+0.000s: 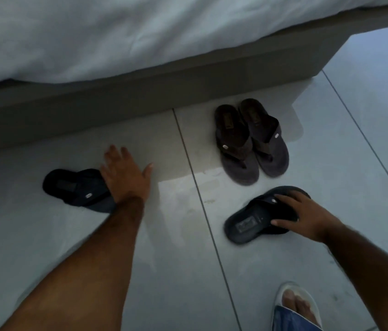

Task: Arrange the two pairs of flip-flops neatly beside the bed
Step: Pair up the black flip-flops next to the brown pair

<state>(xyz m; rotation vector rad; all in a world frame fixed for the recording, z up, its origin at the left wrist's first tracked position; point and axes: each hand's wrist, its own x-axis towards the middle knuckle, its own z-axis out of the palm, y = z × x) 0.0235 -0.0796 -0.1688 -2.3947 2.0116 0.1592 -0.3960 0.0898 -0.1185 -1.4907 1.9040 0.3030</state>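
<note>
Floor tiles (pixel 45 235), pale grey, fill my view below a bed (pixel 116 96) with white bedding hanging over its dark base; at far left one dark flip-flop (pixel 73 187) lies on the tiles, well short of the bed; my left hand (pixel 126 177) spreads flat over its right end, fingers apart, gripping nothing that I can see; further right, a brown pair (pixel 250 142) sits side by side, touching, close to the bed base, toes pointing away from it; below that pair, my right hand (pixel 307 216) is clamped on the second dark flip-flop (pixel 255 223), thumb along its near edge, fingers over the strap; at bottom right, my foot in a pale sandal (pixel 295 304) shows.
</note>
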